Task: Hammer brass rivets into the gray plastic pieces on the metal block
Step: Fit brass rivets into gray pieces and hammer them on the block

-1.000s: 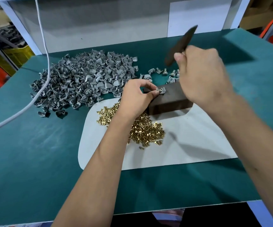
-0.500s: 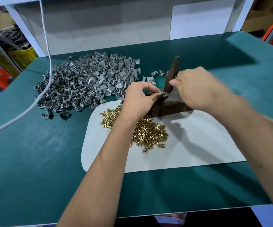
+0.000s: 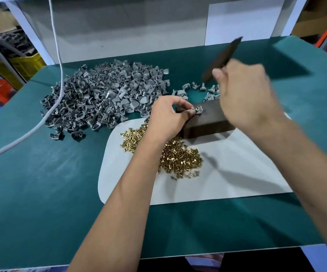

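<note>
A dark metal block (image 3: 209, 122) lies on a white mat (image 3: 227, 173). My left hand (image 3: 166, 116) pinches a small gray plastic piece (image 3: 198, 110), with a rivet in it, on the block's top left corner. My right hand (image 3: 245, 95) grips a flat dark bar (image 3: 222, 57) used as the hammer, raised and tilted up to the right above the block; it is motion-blurred. A heap of brass rivets (image 3: 178, 154) lies on the mat in front of the block, partly under my left forearm.
A big pile of gray plastic pieces (image 3: 103, 97) covers the green table (image 3: 41, 183) at the back left. A few gray pieces (image 3: 201, 89) lie behind the block. A white cable (image 3: 58, 79) hangs across the left side. A gray panel stands behind.
My right hand brought the bar down onto the piece half a second ago and has now lifted it back up to the right. My left hand kept the piece on the block.
</note>
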`<state>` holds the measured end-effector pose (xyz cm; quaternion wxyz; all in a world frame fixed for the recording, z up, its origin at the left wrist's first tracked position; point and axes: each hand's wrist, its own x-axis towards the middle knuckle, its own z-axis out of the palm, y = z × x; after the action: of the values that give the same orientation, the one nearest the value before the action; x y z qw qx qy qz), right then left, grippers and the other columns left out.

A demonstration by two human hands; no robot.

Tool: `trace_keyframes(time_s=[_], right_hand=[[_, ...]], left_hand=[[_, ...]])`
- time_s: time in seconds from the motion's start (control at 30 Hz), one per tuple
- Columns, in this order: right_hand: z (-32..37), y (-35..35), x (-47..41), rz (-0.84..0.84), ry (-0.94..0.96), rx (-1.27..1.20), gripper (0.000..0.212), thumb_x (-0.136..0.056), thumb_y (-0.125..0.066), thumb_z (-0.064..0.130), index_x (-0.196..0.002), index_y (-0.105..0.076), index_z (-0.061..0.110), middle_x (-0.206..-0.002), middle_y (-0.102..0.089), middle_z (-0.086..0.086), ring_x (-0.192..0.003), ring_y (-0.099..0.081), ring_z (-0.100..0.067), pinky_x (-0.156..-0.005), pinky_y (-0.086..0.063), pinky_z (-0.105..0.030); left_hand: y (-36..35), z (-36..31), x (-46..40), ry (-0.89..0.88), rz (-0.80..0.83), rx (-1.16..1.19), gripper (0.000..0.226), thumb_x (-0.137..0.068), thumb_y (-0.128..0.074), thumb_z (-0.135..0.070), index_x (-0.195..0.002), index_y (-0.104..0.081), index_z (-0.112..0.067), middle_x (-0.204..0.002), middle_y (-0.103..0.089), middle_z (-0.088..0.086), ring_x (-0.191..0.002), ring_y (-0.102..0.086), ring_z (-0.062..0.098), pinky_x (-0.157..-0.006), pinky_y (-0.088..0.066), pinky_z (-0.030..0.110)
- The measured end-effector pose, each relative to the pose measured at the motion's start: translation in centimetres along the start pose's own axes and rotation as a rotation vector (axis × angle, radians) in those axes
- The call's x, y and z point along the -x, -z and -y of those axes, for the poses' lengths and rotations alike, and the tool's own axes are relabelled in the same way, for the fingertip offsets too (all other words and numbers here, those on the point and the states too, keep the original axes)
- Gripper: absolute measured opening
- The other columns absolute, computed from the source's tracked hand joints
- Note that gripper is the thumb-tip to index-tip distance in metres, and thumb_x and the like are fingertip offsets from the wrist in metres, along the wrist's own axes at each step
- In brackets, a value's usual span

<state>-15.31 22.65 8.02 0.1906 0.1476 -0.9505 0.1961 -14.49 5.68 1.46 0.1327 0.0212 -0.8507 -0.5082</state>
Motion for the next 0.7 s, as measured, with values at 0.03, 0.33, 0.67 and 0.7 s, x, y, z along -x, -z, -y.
trace_keyframes(time_s=[0.03,0.33,0.67,0.7], right_hand=[[0.2,-0.6,0.6,0.066,0.016,0.017,0.03,-0.108,-0.041,0.037,-0.092,-0.056,0.017,-0.079,-0.055,-0.017,-0.076,-0.056,-0.045,-0.067,-0.04,-0.039],[-2.5,0.7,-0.2,0.162,-0.175,-0.001,0.045,-0.102,-0.053,0.041,-0.066,-0.045,0.015,-0.071,-0.051,-0.012,-0.076,-0.051,-0.041,-0.067,-0.038,-0.036],[-7.2,-0.9,2.0,0.167,-0.498,0.18,0.005,-0.087,-0.06,0.005,-0.082,-0.058,0.007,-0.094,-0.061,-0.024,-0.078,-0.047,-0.037,-0.071,-0.04,-0.037],[-7.3,-1.1,2.3,0.172,-0.512,0.18,0.003,-0.087,-0.061,0.005,-0.088,-0.063,0.007,-0.099,-0.062,-0.024,-0.081,-0.047,-0.037,-0.072,-0.041,-0.037]], left_hand=[[0.0,0.1,0.0,0.001,-0.005,0.011,0.016,-0.084,-0.082,-0.012,-0.077,-0.076,-0.025,-0.089,-0.071,-0.016,-0.099,-0.067,0.002,-0.075,-0.041,0.001],[-0.1,-0.3,0.3,0.062,0.015,0.082,0.007,-0.085,-0.08,-0.009,-0.083,-0.08,-0.015,-0.113,-0.073,-0.008,-0.114,-0.062,0.0,-0.107,-0.04,0.026],[-0.3,-1.6,1.0,0.167,0.056,0.322,0.019,-0.087,-0.075,-0.004,-0.073,-0.077,-0.016,-0.135,-0.066,0.006,-0.13,-0.058,0.011,-0.118,-0.038,0.044],[-0.2,-1.7,1.0,0.168,0.057,0.319,0.019,-0.087,-0.075,-0.004,-0.073,-0.077,-0.016,-0.136,-0.065,0.006,-0.13,-0.058,0.012,-0.119,-0.038,0.044]])
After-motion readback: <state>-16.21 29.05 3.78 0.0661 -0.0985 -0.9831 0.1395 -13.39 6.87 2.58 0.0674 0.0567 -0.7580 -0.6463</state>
